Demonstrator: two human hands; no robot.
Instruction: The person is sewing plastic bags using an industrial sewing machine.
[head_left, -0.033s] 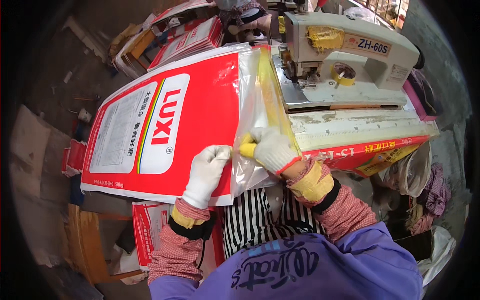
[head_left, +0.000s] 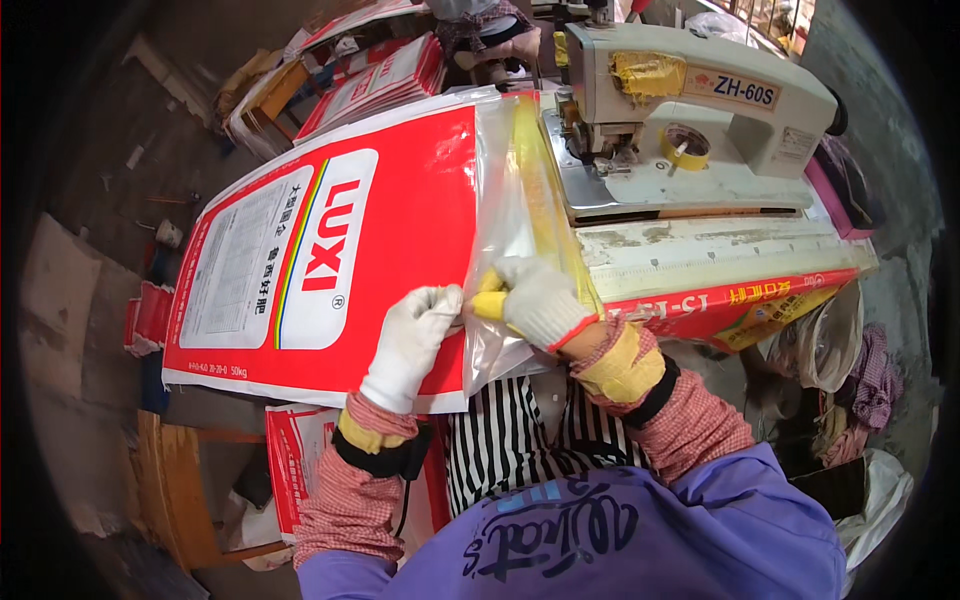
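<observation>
A stack of red and white woven sacks (head_left: 420, 220) lies across my lap and the table edge, with a clear plastic liner (head_left: 497, 180) sticking out past the top sack's right edge. My left hand (head_left: 410, 340), in a white glove, is closed in a pinch at that edge near its front corner. Just right of it, my right hand (head_left: 535, 300), gloved in white with yellow fingertips, pinches the liner. The two hands almost touch. Exactly what lies between the left fingertips is hard to see.
A pale sewing machine (head_left: 700, 110) stands on the table at the right, with a yellow tape roll (head_left: 685, 147) on its bed. More sacks (head_left: 385, 80) are piled at the back left. A wooden stool (head_left: 180, 490) is at the lower left. Part of another person (head_left: 490, 35) shows at the back.
Both hands have shifted very slightly to the left at the sack's edge, and the liner's folds have moved a little. Their grips look the same.
</observation>
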